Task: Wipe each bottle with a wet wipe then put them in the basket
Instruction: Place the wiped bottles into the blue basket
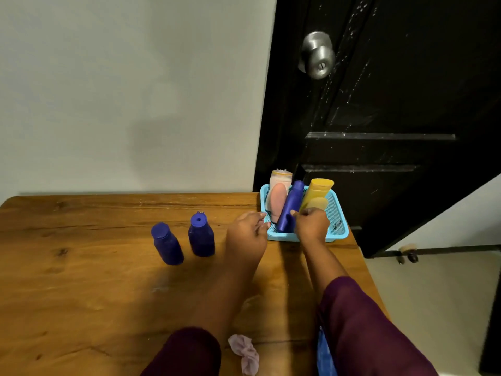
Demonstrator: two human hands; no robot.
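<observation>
A light blue basket [340,222] stands at the table's far right corner. In it lean a tall blue bottle [291,202], a pink bottle [278,202], a pale bottle [280,179] behind it and two yellow bottles [318,189]. My right hand [311,226] grips the lower end of the tall blue bottle inside the basket. With curled fingers, my left hand [248,230] holds the basket's near left rim. Two short dark blue bottles [166,245] [202,237] stand upright on the table to the left. A crumpled pinkish wet wipe [245,351] lies near the front edge between my arms.
The wooden table [81,294] meets a grey wall at the back. A black door [393,118] with a metal knob [317,55] stands right behind the basket. The table's right edge drops to a pale floor.
</observation>
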